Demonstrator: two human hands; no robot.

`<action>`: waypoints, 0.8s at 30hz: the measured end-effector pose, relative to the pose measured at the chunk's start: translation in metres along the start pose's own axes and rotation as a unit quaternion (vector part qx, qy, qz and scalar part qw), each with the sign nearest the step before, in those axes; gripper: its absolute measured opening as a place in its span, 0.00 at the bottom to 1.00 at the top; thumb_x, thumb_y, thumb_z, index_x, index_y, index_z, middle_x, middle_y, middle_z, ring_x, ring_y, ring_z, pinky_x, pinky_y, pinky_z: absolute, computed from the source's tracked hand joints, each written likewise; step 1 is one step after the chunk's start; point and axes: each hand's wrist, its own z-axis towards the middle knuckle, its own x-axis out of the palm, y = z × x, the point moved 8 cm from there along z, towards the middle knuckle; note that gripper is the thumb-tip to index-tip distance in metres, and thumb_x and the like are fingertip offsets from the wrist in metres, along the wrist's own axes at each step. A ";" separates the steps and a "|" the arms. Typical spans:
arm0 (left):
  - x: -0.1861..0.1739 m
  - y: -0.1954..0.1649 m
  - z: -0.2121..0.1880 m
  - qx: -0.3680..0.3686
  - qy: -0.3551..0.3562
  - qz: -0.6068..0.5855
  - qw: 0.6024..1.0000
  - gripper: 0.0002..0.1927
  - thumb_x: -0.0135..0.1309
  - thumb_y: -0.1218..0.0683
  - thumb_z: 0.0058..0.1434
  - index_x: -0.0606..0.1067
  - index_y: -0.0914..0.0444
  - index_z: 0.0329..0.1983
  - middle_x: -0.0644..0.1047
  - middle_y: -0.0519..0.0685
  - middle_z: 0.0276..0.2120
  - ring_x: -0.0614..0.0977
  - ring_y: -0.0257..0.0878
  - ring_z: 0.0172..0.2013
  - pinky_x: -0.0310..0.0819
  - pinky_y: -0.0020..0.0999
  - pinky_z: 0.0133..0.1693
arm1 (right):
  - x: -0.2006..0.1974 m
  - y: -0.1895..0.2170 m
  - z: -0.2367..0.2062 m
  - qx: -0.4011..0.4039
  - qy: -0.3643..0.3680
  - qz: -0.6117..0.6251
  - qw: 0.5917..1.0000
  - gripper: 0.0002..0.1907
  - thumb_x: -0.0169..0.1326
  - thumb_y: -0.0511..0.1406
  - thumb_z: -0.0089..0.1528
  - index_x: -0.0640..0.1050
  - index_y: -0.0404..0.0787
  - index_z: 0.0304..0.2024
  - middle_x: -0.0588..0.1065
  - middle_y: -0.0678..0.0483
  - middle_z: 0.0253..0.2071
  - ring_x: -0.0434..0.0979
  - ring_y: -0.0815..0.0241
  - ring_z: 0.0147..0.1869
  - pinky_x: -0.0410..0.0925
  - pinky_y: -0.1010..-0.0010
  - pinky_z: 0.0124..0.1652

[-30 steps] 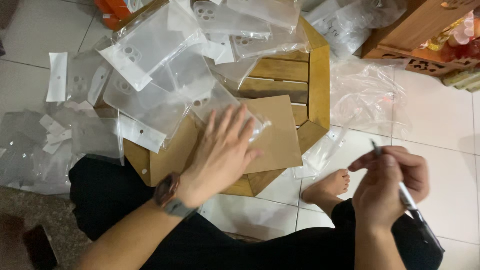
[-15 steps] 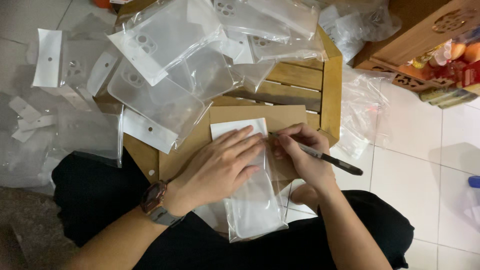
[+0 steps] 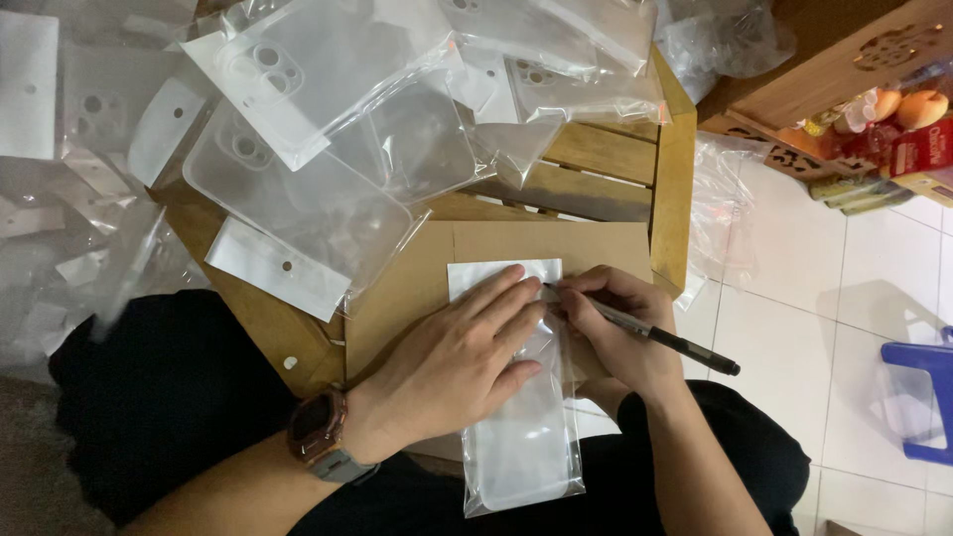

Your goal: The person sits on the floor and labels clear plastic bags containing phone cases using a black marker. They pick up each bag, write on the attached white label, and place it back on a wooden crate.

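Observation:
My left hand (image 3: 452,362) lies flat, fingers spread, on a clear plastic bag with a phone case inside (image 3: 521,437), pressing it onto a brown cardboard sheet (image 3: 586,243). The bag's white header (image 3: 486,273) points away from me. My right hand (image 3: 615,333) grips a black pen (image 3: 675,342), its tip touching the bag just below the header, next to my left fingertips. A watch (image 3: 318,432) sits on my left wrist.
Several bagged clear phone cases (image 3: 318,129) are piled on a low wooden slatted table (image 3: 635,169) and on the tiled floor at left. A wooden shelf with packaged goods (image 3: 874,109) stands at upper right. A blue plastic stool (image 3: 918,397) is at right.
A bagged case now lies on the cardboard under my left hand. My right hand came in from the right with the pen and set its tip on the bag.

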 end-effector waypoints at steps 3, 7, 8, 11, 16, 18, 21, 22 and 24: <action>0.000 0.003 0.000 -0.010 0.004 -0.021 1.000 0.27 0.55 0.49 0.65 0.71 0.76 0.57 0.71 0.66 0.62 0.66 0.58 0.68 0.63 0.46 0.65 | 0.000 0.000 0.002 0.012 -0.010 -0.007 1.000 0.06 0.59 0.28 0.63 0.82 0.32 0.42 0.82 0.52 0.36 0.81 0.69 0.37 0.74 0.79 0.37; -0.003 0.002 0.002 -0.006 0.001 -0.018 1.000 0.26 0.55 0.49 0.65 0.71 0.75 0.56 0.70 0.66 0.62 0.66 0.58 0.68 0.63 0.47 0.65 | 0.000 0.003 0.001 -0.013 -0.006 -0.017 1.000 0.06 0.59 0.28 0.63 0.82 0.31 0.41 0.82 0.53 0.37 0.81 0.69 0.37 0.75 0.79 0.38; -0.003 0.002 0.001 -0.008 0.000 -0.021 1.000 0.26 0.55 0.49 0.65 0.72 0.75 0.56 0.70 0.66 0.62 0.66 0.58 0.68 0.63 0.47 0.65 | 0.001 0.003 0.001 -0.019 -0.001 -0.015 1.000 0.06 0.58 0.28 0.63 0.81 0.32 0.41 0.82 0.53 0.37 0.82 0.69 0.38 0.75 0.80 0.38; -0.002 0.002 0.001 -0.009 0.002 -0.025 1.000 0.25 0.55 0.49 0.64 0.72 0.74 0.56 0.70 0.66 0.62 0.66 0.58 0.68 0.63 0.47 0.65 | -0.003 -0.004 0.000 0.009 -0.025 0.010 1.000 0.06 0.59 0.28 0.64 0.81 0.31 0.43 0.82 0.52 0.35 0.79 0.69 0.34 0.73 0.79 0.35; -0.003 0.001 0.001 -0.006 -0.004 -0.021 1.000 0.25 0.55 0.49 0.64 0.72 0.74 0.56 0.70 0.65 0.62 0.66 0.58 0.69 0.63 0.46 0.65 | -0.003 -0.005 0.000 -0.001 -0.017 0.015 1.000 0.06 0.57 0.28 0.64 0.80 0.30 0.42 0.81 0.51 0.36 0.80 0.68 0.36 0.75 0.78 0.38; -0.003 0.001 0.001 -0.005 -0.001 -0.017 1.000 0.26 0.55 0.49 0.64 0.72 0.74 0.57 0.70 0.65 0.62 0.66 0.58 0.69 0.63 0.46 0.65 | -0.003 -0.006 0.000 0.004 -0.019 0.032 0.999 0.06 0.57 0.28 0.64 0.80 0.30 0.43 0.81 0.51 0.36 0.81 0.67 0.36 0.76 0.78 0.38; -0.003 0.001 0.002 -0.007 0.001 -0.020 1.000 0.26 0.55 0.49 0.65 0.72 0.75 0.57 0.70 0.65 0.62 0.66 0.58 0.69 0.63 0.46 0.66 | -0.002 -0.004 0.000 -0.006 -0.012 0.017 1.000 0.06 0.56 0.27 0.65 0.80 0.29 0.43 0.81 0.49 0.36 0.80 0.66 0.35 0.75 0.77 0.38; -0.003 0.001 0.002 -0.005 0.001 -0.019 1.000 0.26 0.55 0.49 0.65 0.72 0.75 0.57 0.70 0.65 0.62 0.66 0.58 0.69 0.63 0.46 0.66 | -0.002 -0.001 0.000 -0.016 -0.009 0.008 1.000 0.06 0.56 0.27 0.65 0.80 0.29 0.43 0.81 0.49 0.36 0.81 0.66 0.36 0.75 0.77 0.39; -0.002 0.001 0.001 -0.002 0.002 -0.016 1.000 0.27 0.55 0.49 0.65 0.72 0.75 0.58 0.70 0.65 0.62 0.66 0.58 0.68 0.62 0.46 0.66 | -0.003 0.000 -0.001 -0.020 -0.013 0.015 1.000 0.06 0.56 0.27 0.65 0.80 0.29 0.43 0.81 0.49 0.37 0.81 0.66 0.36 0.76 0.77 0.39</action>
